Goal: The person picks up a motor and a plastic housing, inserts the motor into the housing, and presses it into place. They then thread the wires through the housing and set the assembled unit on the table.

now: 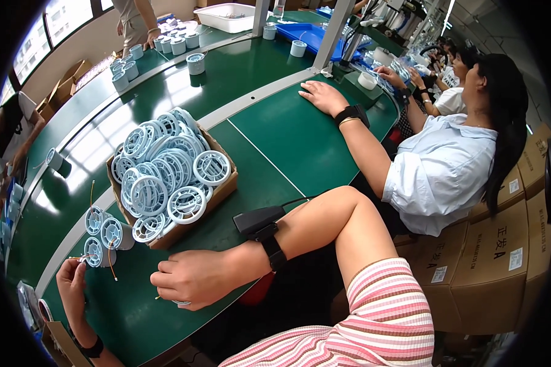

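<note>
At the lower left, my left hand [73, 284] pinches the end of a thin wire beside a light blue cylindrical housing [93, 251]. Two more such housings, an upper one [95, 220] and a nearer one [121, 235], stand against it, with orange wires sticking out. My right hand [196, 280] hovers by the table's near edge, its fingers curled. A small yellowish tip pokes out under them; what they hold is mostly hidden. Just beyond the hands, a cardboard box [225, 191] is heaped with light blue spoked plastic rings [172, 164].
A green conveyor [239, 76] curves past, carrying several housings like the one at its middle [195, 63]. At right a co-worker in a light blue shirt [444, 162] rests a hand on the green table [269, 137]. Stacked cartons [490, 257] stand behind.
</note>
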